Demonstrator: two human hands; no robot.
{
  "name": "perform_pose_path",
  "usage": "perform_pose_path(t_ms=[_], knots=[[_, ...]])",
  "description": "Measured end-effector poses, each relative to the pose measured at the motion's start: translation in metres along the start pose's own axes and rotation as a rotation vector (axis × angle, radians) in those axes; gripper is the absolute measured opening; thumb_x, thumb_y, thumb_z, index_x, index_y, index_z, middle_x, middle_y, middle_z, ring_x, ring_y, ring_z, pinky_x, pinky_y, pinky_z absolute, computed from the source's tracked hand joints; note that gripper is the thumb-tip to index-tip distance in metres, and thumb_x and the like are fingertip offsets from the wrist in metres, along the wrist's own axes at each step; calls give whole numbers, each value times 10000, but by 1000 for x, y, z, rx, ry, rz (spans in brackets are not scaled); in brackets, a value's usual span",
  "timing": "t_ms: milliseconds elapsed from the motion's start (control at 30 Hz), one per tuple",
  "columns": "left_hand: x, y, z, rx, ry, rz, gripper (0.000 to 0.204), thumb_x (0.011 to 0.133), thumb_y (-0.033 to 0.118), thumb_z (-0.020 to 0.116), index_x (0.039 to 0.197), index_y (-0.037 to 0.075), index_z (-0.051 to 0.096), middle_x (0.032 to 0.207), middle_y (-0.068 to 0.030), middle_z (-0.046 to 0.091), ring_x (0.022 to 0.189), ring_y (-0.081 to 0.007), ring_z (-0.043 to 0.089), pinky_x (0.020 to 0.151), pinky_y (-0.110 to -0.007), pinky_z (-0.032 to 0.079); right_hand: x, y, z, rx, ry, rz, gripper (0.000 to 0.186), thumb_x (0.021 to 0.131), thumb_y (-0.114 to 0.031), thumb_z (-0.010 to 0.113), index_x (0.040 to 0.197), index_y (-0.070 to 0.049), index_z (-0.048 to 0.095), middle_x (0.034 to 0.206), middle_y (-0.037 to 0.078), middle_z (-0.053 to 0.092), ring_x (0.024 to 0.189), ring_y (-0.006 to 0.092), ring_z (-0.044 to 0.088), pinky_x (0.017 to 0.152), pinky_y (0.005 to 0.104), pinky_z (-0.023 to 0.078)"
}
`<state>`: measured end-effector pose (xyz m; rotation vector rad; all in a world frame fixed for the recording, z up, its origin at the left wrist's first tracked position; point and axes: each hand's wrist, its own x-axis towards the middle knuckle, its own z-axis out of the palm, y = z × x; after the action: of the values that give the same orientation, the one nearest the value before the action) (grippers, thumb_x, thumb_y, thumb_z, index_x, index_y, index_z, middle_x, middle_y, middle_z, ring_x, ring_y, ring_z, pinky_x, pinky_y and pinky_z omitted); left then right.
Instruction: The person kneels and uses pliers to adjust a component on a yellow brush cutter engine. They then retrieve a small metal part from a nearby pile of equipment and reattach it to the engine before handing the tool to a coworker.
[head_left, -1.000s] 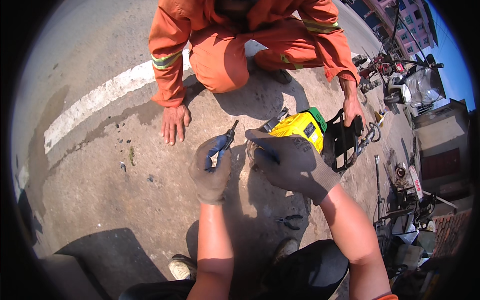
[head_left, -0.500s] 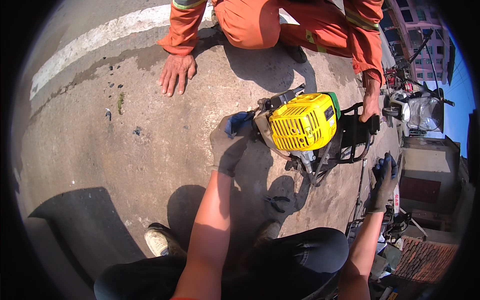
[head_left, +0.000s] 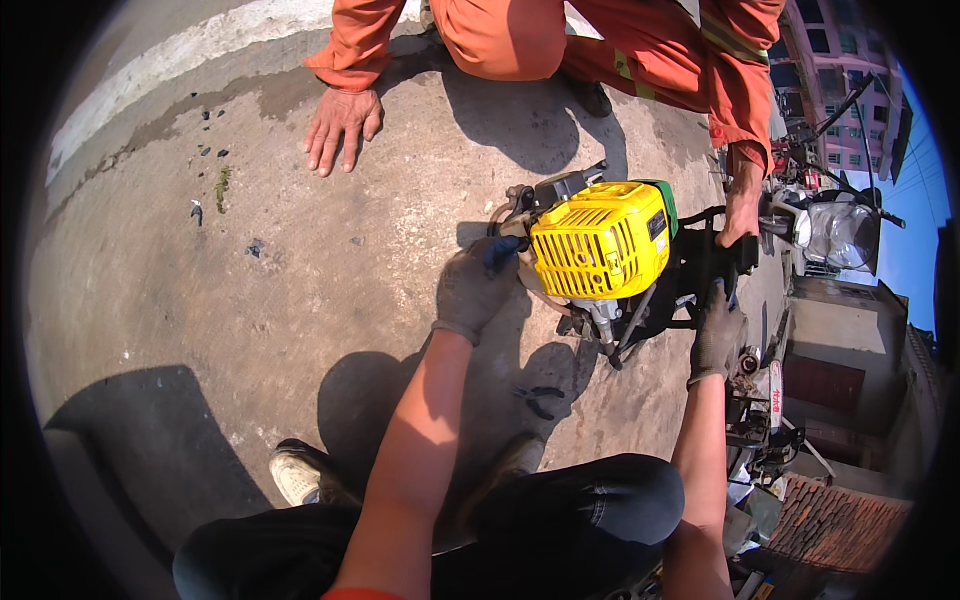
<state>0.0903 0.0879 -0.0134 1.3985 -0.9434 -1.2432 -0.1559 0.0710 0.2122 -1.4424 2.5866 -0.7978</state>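
Left hand (head_left: 473,290), gloved, closed on blue-handled tool (head_left: 500,250) against yellow engine (head_left: 600,240). Right hand (head_left: 716,330) gripping black frame (head_left: 700,262). On concrete floor (head_left: 250,300).

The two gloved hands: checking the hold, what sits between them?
In the head view, the yellow engine sits between the left hand and right hand.

A small engine (head_left: 600,250) with a yellow slatted cover and green end sat on the concrete at two o'clock. Its black frame lay at three o'clock, tilted.

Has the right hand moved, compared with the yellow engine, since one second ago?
Yes. The right hand left the yellow engine's near side and now grips the black frame on its right.
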Motion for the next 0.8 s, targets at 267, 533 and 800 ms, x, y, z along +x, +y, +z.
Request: perform_pose_path(t_ms=[267, 533, 800], knots=[[6, 6, 17, 63, -16, 29, 304, 838, 342, 647, 1026, 103, 659, 912, -157, 681, 859, -324, 660, 730, -402, 514, 4, 10, 4, 133, 7, 61, 397, 936, -339, 573, 954, 56, 613, 760, 68, 594, 634, 136, 526, 577, 300, 437], [18, 2, 25, 91, -33, 233, 212, 820, 236, 650, 978, 96, 678, 905, -117, 653, 821, -278, 644, 713, -357, 504, 6, 23, 15, 272, 95, -16, 314, 930, -269, 593, 929, 43, 623, 735, 55, 591, 605, 117, 527, 502, 291, 410], [22, -4, 30, 235, -29, 182, 241, 750, 214, 677, 977, 135, 685, 941, -97, 637, 878, -277, 630, 760, -363, 509, 8, 26, 8, 130, 14, -15, 305, 940, -231, 554, 1014, 60, 603, 787, 77, 595, 691, 162, 555, 642, 317, 497]])
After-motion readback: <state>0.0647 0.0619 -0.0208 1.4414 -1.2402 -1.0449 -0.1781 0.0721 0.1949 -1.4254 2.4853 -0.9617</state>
